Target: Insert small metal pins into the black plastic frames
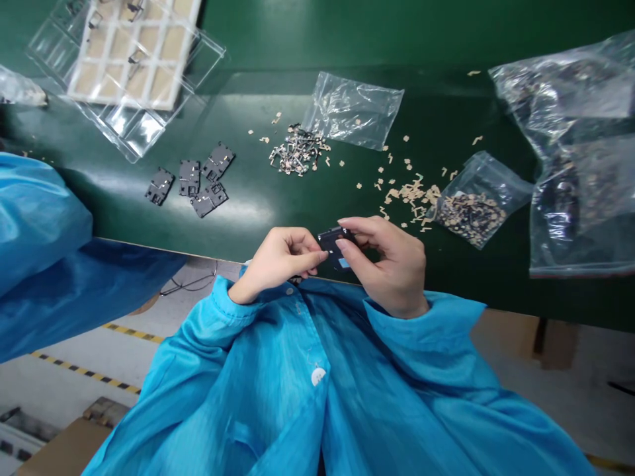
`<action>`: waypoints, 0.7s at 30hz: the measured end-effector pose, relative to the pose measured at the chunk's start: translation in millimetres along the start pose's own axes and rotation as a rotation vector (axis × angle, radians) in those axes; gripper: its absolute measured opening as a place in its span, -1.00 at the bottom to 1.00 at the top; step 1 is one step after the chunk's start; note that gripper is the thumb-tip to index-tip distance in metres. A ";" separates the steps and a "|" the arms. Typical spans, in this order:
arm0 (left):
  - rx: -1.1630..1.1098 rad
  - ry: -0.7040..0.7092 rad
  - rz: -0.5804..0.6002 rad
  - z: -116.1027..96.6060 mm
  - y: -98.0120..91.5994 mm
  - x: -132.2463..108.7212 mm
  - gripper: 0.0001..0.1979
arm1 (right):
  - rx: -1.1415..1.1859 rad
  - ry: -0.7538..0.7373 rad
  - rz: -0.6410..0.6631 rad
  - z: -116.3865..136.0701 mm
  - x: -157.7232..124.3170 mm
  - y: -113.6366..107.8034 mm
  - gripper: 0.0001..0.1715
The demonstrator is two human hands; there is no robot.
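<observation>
Both my hands meet at the near edge of the green table (278, 198), in front of my blue coat. My right hand (391, 264) is closed round a small black plastic part (333, 239) with a bit of blue on it. My left hand (280, 258) has its fingers curled, and the fingertips pinch the same part from the left. Several like black parts (193, 182) lie flat on the table to the upper left. A pile of small metal pieces (297, 152) sits straight ahead.
A clear blister tray with a beige grid insert (131, 59) lies at the far left. Clear bags rest ahead (354, 109), at right (476, 205) and far right (575, 158). Tan scraps (411, 195) are strewn about. Another person's blue sleeve (44, 251) is at left.
</observation>
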State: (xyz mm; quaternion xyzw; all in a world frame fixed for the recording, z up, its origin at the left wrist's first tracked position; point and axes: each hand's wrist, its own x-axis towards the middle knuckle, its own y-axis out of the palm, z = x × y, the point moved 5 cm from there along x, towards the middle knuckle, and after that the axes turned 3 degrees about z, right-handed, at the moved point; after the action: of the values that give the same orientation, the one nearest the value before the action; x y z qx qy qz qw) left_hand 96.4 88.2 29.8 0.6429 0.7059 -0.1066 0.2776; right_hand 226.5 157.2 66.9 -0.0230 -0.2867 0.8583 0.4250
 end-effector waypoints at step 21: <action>-0.072 -0.018 -0.026 2.2 -1.5 -1.9 -0.64 | 0.429 0.331 0.236 -18.0 -4.2 14.7 -0.51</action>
State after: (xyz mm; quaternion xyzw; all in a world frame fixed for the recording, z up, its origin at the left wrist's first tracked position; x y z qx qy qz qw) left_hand 95.6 85.3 28.7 0.6222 0.7151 -0.0904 0.3057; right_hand 223.7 155.5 43.5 -0.1055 -0.0206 0.9274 0.3583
